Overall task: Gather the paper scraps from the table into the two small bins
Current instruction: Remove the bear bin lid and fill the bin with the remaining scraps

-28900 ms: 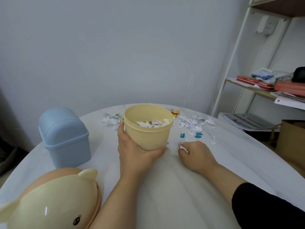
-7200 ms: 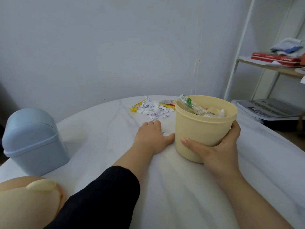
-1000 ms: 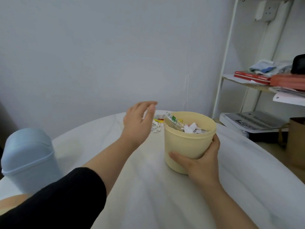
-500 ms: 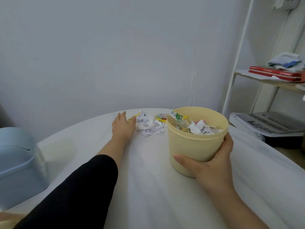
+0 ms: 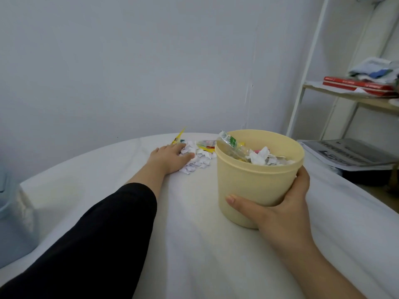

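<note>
Scraps of paper (image 5: 199,160) lie in a low heap at the far edge of the table (image 5: 194,244), stretched left to right, just beside the upright yellow bin (image 5: 254,182). The left hand (image 5: 168,158) rests on the heap, fingers loosely spread. The right hand (image 5: 278,210) wraps the bin's lower wall. Inside are scraps and a clear wrapper (image 5: 232,145). A blue bin (image 5: 10,223) stands far left.

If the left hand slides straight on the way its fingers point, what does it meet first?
The paper scraps: the left hand touches that pile now. Beyond it, probably the coloured wrappers, then the table edge.
</note>
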